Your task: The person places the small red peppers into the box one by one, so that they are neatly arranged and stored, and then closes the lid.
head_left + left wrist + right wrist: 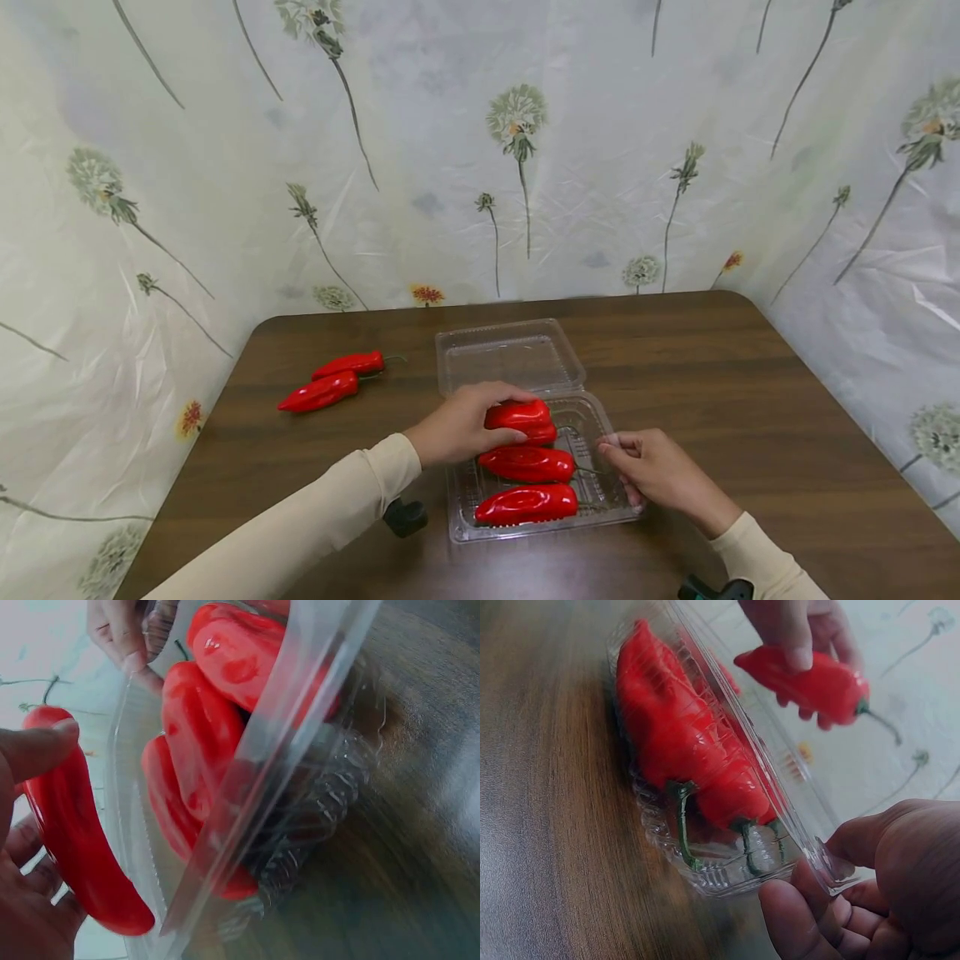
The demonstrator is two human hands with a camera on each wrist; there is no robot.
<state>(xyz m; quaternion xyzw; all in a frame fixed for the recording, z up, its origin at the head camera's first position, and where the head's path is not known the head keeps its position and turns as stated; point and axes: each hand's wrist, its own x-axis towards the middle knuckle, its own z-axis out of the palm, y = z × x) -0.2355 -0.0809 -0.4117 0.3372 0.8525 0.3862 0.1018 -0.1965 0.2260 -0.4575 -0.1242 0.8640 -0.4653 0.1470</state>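
My left hand (457, 423) grips a red pepper (810, 684) between thumb and fingers, above a clear plastic clamshell container (462, 529). That pepper (79, 832) has a thin green stem, visible in the right wrist view. Inside the container's base lie more red peppers; the near pepper (527, 505) and middle pepper (527, 464) lie side by side, stems to the right. Both wrist views show a third inside, largely covered by the held one in the head view. My right hand (660, 475) pinches the container's right rim (829, 881) between thumb and fingers.
The container's lid (510, 354) lies folded back on the far side. Two more red peppers, the nearer pepper (321, 392) and the farther pepper (348, 365), rest on the brown wooden table (712, 375) at the left. A flower-patterned sheet (442, 167) hangs behind the table.
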